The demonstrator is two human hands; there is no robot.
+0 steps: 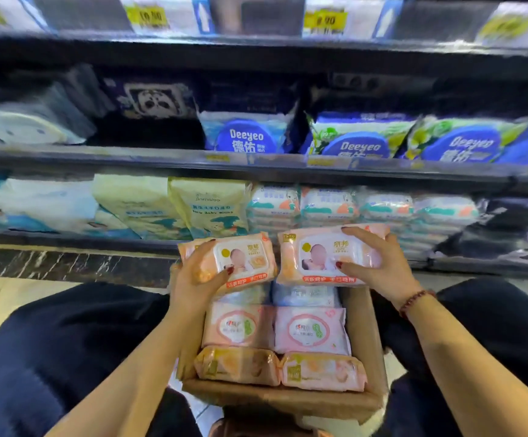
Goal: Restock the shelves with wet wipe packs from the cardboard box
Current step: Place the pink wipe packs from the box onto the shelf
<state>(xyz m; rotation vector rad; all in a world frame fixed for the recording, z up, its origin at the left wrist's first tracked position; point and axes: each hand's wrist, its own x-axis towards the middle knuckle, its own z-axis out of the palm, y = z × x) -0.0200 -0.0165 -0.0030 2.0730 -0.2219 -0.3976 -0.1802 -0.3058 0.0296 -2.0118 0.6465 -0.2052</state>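
Observation:
A cardboard box (pixel 363 348) sits between my knees, holding several pink and orange wet wipe packs (pixel 311 329). My left hand (pixel 193 279) grips one pink wet wipe pack (pixel 250 253) above the box's far end. My right hand (pixel 379 266) grips a second pink pack (pixel 316 253) beside it. Both packs are held flat, label up, just in front of the lowest shelf (pixel 67 241).
The lowest shelf holds yellow baby wipe packs (pixel 209 206) at left and stacks of white-and-teal packs (pixel 329 206) straight ahead. Blue Deeyeo packs (pixel 247 134) fill the shelf above, with a dark gap left of them. A dark marble plinth (pixel 67 263) runs under the shelving.

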